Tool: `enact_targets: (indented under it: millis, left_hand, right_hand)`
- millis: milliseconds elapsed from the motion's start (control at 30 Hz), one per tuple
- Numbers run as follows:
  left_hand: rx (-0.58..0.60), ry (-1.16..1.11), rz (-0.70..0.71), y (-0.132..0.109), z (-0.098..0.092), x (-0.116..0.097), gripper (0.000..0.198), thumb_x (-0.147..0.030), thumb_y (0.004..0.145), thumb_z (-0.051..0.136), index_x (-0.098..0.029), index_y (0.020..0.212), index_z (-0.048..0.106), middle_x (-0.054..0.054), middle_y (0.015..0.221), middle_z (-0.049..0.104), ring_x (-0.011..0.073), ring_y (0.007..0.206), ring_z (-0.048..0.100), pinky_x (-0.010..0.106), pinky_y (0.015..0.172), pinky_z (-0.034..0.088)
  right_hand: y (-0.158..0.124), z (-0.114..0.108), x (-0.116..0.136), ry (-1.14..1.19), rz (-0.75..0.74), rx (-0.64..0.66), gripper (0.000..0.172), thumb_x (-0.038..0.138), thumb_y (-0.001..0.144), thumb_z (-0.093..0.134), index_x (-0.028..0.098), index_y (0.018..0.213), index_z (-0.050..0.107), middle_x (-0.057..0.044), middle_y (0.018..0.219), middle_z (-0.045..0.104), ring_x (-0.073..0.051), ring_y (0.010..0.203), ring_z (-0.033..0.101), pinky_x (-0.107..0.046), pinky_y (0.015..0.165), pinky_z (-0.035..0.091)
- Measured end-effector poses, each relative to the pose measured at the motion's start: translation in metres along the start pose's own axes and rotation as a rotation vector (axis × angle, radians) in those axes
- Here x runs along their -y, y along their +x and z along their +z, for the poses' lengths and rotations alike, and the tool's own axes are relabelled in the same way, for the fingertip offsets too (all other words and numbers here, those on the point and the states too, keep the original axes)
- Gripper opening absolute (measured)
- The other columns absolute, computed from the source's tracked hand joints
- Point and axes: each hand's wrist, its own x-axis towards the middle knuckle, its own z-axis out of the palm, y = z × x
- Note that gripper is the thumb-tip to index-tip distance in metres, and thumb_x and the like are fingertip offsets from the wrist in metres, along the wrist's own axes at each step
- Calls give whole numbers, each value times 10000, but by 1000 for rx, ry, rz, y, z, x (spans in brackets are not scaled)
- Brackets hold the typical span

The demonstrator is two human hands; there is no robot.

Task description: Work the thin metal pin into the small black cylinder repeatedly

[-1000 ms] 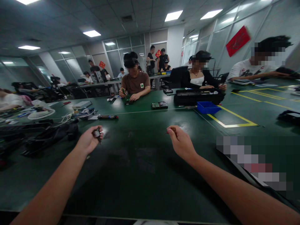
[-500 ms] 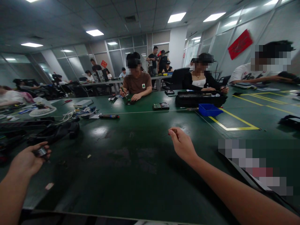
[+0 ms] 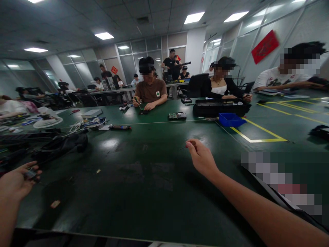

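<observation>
At the left edge, my left hand (image 3: 15, 181) is closed around a small silver-and-dark cylinder that looks like an electric motor (image 3: 31, 173); it is partly covered by the fingers and slightly blurred. My right hand (image 3: 202, 156), over the middle-right of the green table (image 3: 144, 212), pinches a small screwdriver (image 3: 186, 146). Its thin shaft points left, and most of its handle is hidden in the fingers. The two hands are far apart.
Black plastic parts (image 3: 64, 145) lie beyond my left hand. A marker-like tube (image 3: 120, 127), a hard drive (image 3: 177, 116), a blue bin (image 3: 231, 119) and a black tray (image 3: 222, 107) stand farther back. Across the table a co-worker (image 3: 150, 91) handles a small part.
My left hand has moved left, toward the frame's edge, carrying the motor. My right hand stays almost where it was, with the screwdriver in it.
</observation>
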Motion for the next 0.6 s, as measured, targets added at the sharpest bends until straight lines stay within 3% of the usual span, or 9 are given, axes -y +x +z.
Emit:
enact_targets:
  millis: [600]
  left_hand:
    - [14, -70, 11, 2, -2, 1, 237, 8, 586, 472, -197, 679, 547, -58, 521, 549, 124, 492, 503, 194, 460, 423]
  right_hand:
    - [-1, -2, -1, 38, -2, 15, 309, 444, 983, 397, 215, 1006, 603, 0, 692, 594, -170, 560, 547, -286, 525, 378]
